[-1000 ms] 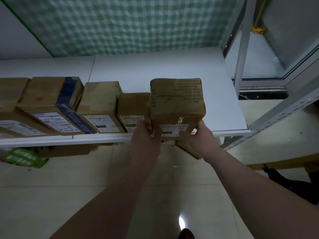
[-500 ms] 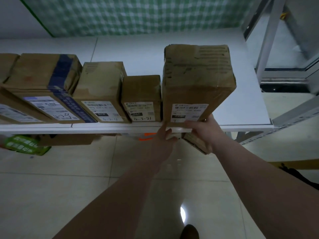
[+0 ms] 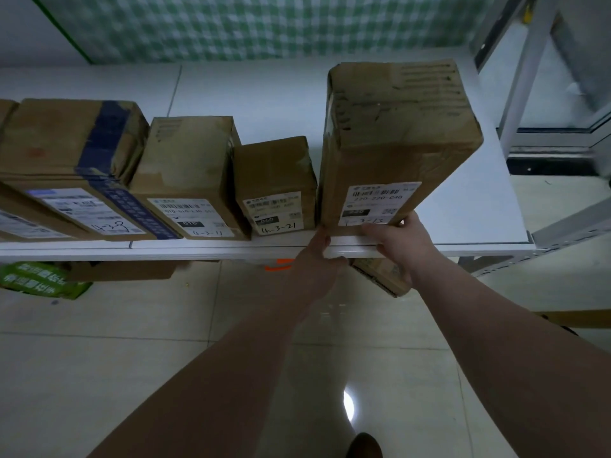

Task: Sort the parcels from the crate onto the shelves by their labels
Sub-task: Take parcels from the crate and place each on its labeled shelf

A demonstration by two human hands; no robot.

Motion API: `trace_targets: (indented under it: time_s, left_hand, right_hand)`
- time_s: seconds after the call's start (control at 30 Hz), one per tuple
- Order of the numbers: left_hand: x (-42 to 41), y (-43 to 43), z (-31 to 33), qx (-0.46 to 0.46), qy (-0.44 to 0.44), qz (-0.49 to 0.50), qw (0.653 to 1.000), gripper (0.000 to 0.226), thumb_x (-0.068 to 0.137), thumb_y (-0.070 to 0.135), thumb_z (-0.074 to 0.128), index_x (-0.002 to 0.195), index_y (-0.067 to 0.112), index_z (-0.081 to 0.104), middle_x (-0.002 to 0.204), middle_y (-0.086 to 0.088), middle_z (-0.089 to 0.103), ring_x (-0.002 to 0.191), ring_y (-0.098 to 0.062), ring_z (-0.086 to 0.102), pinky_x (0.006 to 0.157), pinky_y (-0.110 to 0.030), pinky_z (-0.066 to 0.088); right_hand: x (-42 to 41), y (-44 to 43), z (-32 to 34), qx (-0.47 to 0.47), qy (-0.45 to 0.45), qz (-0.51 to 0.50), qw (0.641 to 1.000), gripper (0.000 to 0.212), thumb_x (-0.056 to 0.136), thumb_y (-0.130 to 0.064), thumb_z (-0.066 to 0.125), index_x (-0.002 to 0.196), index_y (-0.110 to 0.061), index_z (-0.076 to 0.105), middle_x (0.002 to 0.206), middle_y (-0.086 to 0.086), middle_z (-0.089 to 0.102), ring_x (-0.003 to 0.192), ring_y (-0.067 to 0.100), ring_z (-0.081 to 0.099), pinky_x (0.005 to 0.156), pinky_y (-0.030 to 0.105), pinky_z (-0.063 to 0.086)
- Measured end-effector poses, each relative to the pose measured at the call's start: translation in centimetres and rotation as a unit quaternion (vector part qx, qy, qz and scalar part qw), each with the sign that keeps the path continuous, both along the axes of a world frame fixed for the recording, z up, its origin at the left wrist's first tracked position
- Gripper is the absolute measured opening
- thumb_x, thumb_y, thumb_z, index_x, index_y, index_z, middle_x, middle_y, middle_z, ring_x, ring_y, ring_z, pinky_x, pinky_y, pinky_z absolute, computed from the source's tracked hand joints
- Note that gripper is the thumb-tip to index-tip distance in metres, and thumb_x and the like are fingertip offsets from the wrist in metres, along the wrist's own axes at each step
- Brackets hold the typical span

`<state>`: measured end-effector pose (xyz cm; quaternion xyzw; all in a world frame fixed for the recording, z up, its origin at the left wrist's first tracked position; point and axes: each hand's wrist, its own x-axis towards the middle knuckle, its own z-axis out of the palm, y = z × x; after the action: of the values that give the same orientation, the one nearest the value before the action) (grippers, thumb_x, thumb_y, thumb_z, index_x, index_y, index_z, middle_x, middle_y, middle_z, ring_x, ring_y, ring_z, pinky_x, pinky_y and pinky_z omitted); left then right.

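A tall brown parcel stands upright on the white shelf, at the right end of a row of parcels. Its white label faces me with handwriting at the bottom. My right hand holds the parcel's lower right corner, thumb lying along its bottom front edge. At the lower left corner, by the shelf's front edge, my left hand touches the parcel. To its left stand a small parcel, a taller one and one with blue tape.
The shelf is bare to the right of the tall parcel, up to a white upright post. Under the shelf lie a green pack, a cardboard box and another parcel. Tiled floor lies below.
The tall parcel went from held in the air at the shelf's edge to standing on the shelf beside the small parcel. Both hands slid down to its bottom corners.
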<state>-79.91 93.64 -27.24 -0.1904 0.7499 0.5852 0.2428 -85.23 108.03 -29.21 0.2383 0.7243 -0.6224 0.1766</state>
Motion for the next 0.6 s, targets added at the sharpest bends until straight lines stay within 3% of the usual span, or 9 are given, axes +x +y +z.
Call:
trace_targets:
  time_s: [0.13, 0.23, 0.3, 0.37, 0.43, 0.5, 0.6]
  left_hand:
    - [-0.8, -0.1, -0.3, -0.004, -0.01, -0.027, 1.0, 0.071, 0.094, 0.016, 0.055, 0.152, 0.028, 0.015, 0.154, 0.006, 0.031, 0.137, -0.018, 0.035, 0.111, -0.041, 0.035]
    - [-1.2, -0.4, -0.2, -0.095, 0.034, -0.036, 0.994, 0.057, 0.092, 0.014, 0.055, 0.146, 0.02, 0.036, 0.143, 0.0, 0.046, 0.128, -0.021, 0.046, 0.106, -0.035, 0.039]
    - [-1.2, -0.8, 0.7, -0.249, 0.165, -0.027, 0.954, 0.033, 0.092, 0.013, 0.053, 0.123, 0.017, 0.06, 0.119, -0.001, 0.061, 0.105, -0.018, 0.058, 0.086, -0.026, 0.047]
    - [-1.4, -1.5, 1.9, -0.366, 0.32, -0.005, 0.874, 0.018, 0.087, 0.01, 0.056, 0.102, 0.012, 0.065, 0.099, -0.004, 0.061, 0.088, -0.02, 0.056, 0.068, -0.025, 0.042]
    - [-2.0, -2.3, 2.7, -0.444, 0.419, 0.017, 0.792, 0.024, 0.079, 0.01, 0.061, 0.103, 0.012, 0.065, 0.099, -0.008, 0.059, 0.088, -0.026, 0.053, 0.069, -0.028, 0.04]
    - [-2.9, -3.0, 3.1, -0.504, 0.399, -0.01, 0.766, 0.04, 0.08, 0.018, 0.059, 0.12, 0.018, 0.06, 0.116, -0.01, 0.057, 0.104, -0.031, 0.051, 0.08, -0.037, 0.043]
    - [-3.5, -3.7, 3.3, -0.533, 0.328, -0.084, 0.775, 0.05, 0.084, 0.021, 0.053, 0.134, 0.025, 0.051, 0.132, -0.006, 0.051, 0.122, -0.032, 0.044, 0.092, -0.046, 0.04]
  right_hand:
    - [-0.7, 0.2, -0.1, 0.01, 0.005, -0.013, 1.0, 0.051, 0.079, -0.014, 0.077, 0.118, -0.025, 0.046, 0.106, -0.007, 0.058, 0.115, 0.027, 0.057, 0.104, 0.047, 0.047]
    - [-1.3, 0.1, -0.1, 0.012, 0.01, -0.023, 1.0, 0.051, 0.079, -0.014, 0.077, 0.117, -0.026, 0.045, 0.103, -0.009, 0.057, 0.115, 0.026, 0.056, 0.104, 0.047, 0.046]
    - [-1.5, 0.0, -0.1, 0.015, 0.009, -0.024, 1.0, 0.053, 0.079, -0.016, 0.077, 0.12, -0.026, 0.045, 0.11, -0.007, 0.058, 0.117, 0.026, 0.056, 0.105, 0.048, 0.045]
    - [-1.6, -0.1, -0.2, 0.013, 0.006, -0.022, 1.0, 0.055, 0.079, -0.017, 0.077, 0.123, -0.025, 0.046, 0.114, -0.005, 0.058, 0.117, 0.027, 0.056, 0.105, 0.048, 0.045]
    - [-1.8, -0.4, -0.2, 0.006, 0.003, -0.016, 1.0, 0.054, 0.079, -0.016, 0.078, 0.121, -0.027, 0.047, 0.111, -0.006, 0.059, 0.114, 0.026, 0.057, 0.104, 0.048, 0.047]
    - [-1.9, -0.7, -0.1, 0.004, 0.001, -0.01, 1.0, 0.052, 0.078, -0.016, 0.078, 0.117, -0.028, 0.047, 0.105, -0.008, 0.06, 0.112, 0.025, 0.058, 0.102, 0.047, 0.048]
    - [-2.1, -0.9, 0.0, 0.005, 0.001, -0.013, 1.0, 0.053, 0.077, -0.016, 0.078, 0.117, -0.028, 0.047, 0.107, -0.007, 0.061, 0.111, 0.025, 0.059, 0.101, 0.048, 0.048]
